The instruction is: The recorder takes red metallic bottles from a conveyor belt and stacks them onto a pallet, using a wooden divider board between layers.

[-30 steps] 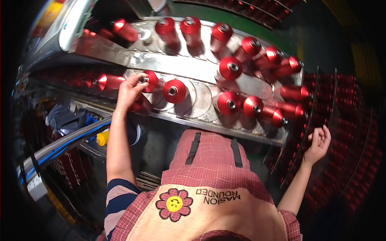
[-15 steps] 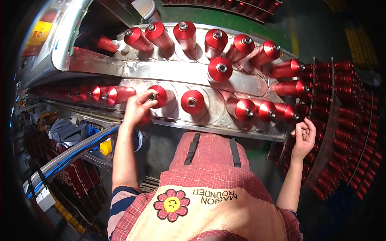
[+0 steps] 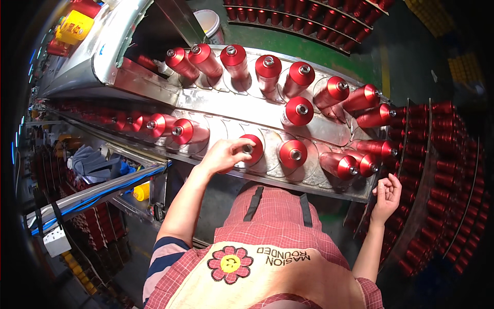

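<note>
My left hand [image 3: 225, 156] reaches over the near row, its thumb and fingers closed round the silver neck of a shiny red bottle [image 3: 253, 154]. Just right of that stands another red bottle [image 3: 292, 155], upright and untouched. To the left, a similar bottle [image 3: 193, 132] stands in the same row. My right hand [image 3: 386, 198] hovers off the near right corner of the metal conveyor [image 3: 226, 105], palm up, fingers loosely curled and apart with nothing in them. Several red bottles crowd together near it, among them one tilted bottle [image 3: 339, 166].
A single bottle [image 3: 298, 112] stands on the conveyor's middle strip. Along the far side runs a row of red bottles [image 3: 234, 62]. Racks full of red bottles [image 3: 440, 180] stand close on the right. At left are a metal hood [image 3: 110, 46] and a rail with blue cables [image 3: 98, 193].
The near-row bottles have shifted right along the conveyor, and my left hand has moved right with the bottle it grips. Far-row bottles have shifted left. The head view has tilted slightly.
</note>
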